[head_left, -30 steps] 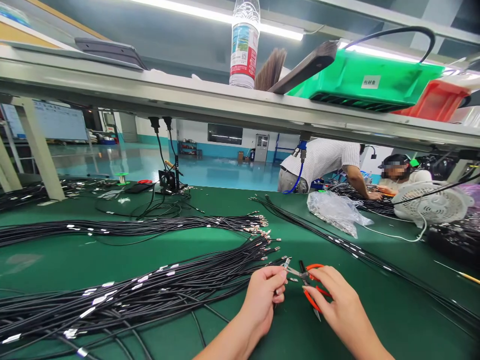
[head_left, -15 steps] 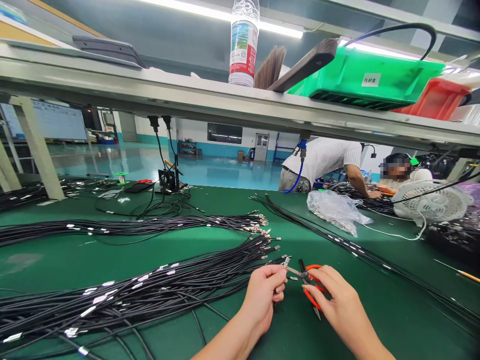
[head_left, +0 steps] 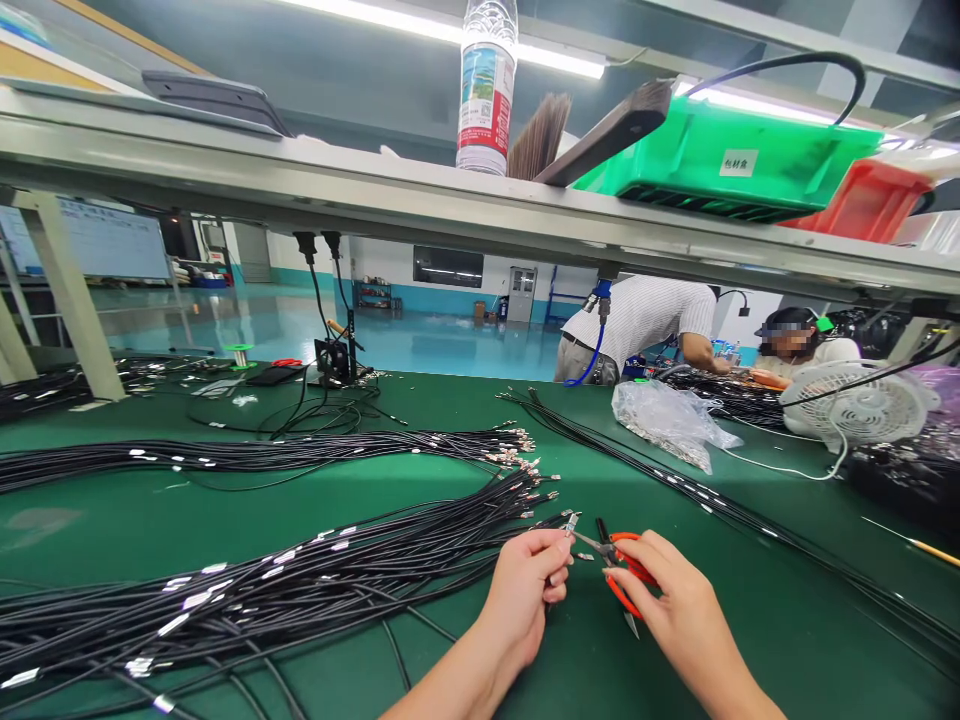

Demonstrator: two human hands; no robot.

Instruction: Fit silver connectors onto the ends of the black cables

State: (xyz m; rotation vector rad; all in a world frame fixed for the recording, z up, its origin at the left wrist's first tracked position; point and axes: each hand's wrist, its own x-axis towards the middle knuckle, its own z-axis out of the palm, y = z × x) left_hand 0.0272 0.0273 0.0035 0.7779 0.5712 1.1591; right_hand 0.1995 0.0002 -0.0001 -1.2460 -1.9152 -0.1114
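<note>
A thick bundle of white-tagged black cables [head_left: 390, 548] spreads over the green surface [head_left: 750, 630] left of the hands, its metal ends just beside the left hand [head_left: 529, 590]; a thinner black cable bundle [head_left: 697, 496] slants behind the right hand [head_left: 679, 600]. Beyond lie a clear plastic bag [head_left: 667, 420] and a round white fan [head_left: 862, 405]; a pale metal shelf [head_left: 337, 190] crosses above. The left fingers pinch together on a small silver metal terminal [head_left: 571, 523]. The right fingers, moderately spread, hold an orange-handled metal hand tool [head_left: 630, 538], its tip near the terminal.
</note>
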